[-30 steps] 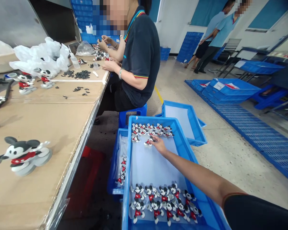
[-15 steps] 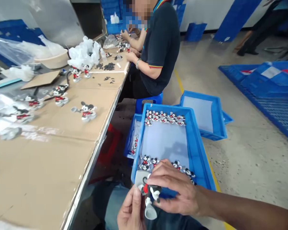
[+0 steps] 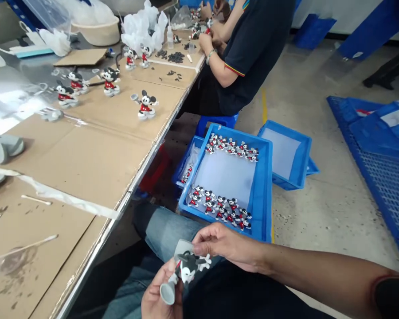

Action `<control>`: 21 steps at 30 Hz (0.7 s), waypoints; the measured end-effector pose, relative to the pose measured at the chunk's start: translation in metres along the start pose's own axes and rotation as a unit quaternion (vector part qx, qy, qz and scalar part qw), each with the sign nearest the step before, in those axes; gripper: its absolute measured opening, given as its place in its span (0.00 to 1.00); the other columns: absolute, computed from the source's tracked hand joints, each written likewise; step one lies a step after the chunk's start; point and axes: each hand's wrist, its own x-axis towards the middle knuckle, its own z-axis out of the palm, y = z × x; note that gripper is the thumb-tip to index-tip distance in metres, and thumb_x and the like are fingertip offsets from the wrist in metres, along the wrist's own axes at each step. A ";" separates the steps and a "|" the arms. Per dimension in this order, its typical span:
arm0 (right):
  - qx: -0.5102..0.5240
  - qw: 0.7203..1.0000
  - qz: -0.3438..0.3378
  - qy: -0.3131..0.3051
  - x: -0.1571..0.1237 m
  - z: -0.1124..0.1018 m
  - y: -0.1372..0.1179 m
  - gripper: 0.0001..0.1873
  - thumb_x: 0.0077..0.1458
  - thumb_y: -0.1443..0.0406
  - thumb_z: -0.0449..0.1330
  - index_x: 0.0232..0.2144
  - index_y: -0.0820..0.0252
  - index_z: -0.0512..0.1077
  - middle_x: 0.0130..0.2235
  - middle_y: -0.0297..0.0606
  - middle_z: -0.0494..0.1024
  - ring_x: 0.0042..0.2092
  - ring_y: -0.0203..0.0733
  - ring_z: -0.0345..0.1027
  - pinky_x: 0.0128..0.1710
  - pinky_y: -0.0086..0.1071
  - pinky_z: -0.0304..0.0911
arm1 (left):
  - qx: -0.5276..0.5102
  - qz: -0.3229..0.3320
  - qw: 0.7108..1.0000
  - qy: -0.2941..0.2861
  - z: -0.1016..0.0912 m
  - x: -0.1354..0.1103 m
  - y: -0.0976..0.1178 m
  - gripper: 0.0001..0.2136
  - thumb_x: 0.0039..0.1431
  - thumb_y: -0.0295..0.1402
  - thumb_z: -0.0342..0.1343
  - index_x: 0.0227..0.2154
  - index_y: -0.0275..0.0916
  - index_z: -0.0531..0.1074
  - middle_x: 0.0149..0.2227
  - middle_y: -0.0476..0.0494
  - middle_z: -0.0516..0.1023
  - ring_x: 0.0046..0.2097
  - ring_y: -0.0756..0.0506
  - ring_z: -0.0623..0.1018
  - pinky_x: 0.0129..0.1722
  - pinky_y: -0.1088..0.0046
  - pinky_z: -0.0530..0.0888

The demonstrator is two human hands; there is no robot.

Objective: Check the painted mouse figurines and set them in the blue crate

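Figurine [image 3: 189,268] sits low at near centre, over the lap, pinched between both hands. Left hand [image 3: 162,294] is closed around its lower end, thumb by the grey round piece [image 3: 168,293] at the bottom; right hand [image 3: 228,246] comes in from the right, fingertips closed on the top near the ears and the clear flat bit behind. My read: best to keep the left hand as the fixed clamp and let the right do the fine adjusting, with light pressure only, since the thin arms and gloves look easy to bend. Turning the face toward the camera would make alignment easier to check; right now it is tilted and partly hidden by the fingers. Just beyond the knees, a blue tray [image 3: 264,186] on the floor holds rows of flat mouse pieces [image 3: 219,206] along its near and far edges, middle bare. A second tray [image 3: 302,150] lies to its right. On the left, the cardboard-covered bench [image 3: 96,150] carries finished standing figures [image 3: 145,105]. Far end: another person in a dark shirt [image 3: 256,48] works over small dark parts [image 3: 176,56].
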 end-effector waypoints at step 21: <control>0.025 0.998 0.027 0.056 0.034 0.017 0.003 0.13 0.36 0.63 0.67 0.24 0.63 0.68 0.20 0.31 0.70 0.21 0.28 0.62 0.20 0.21 0.55 | -0.013 -0.009 0.999 -0.039 -0.003 0.033 0.014 0.18 0.29 0.39 0.75 0.21 0.31 0.78 0.18 0.40 0.77 0.19 0.49 0.74 0.22 0.77 0.72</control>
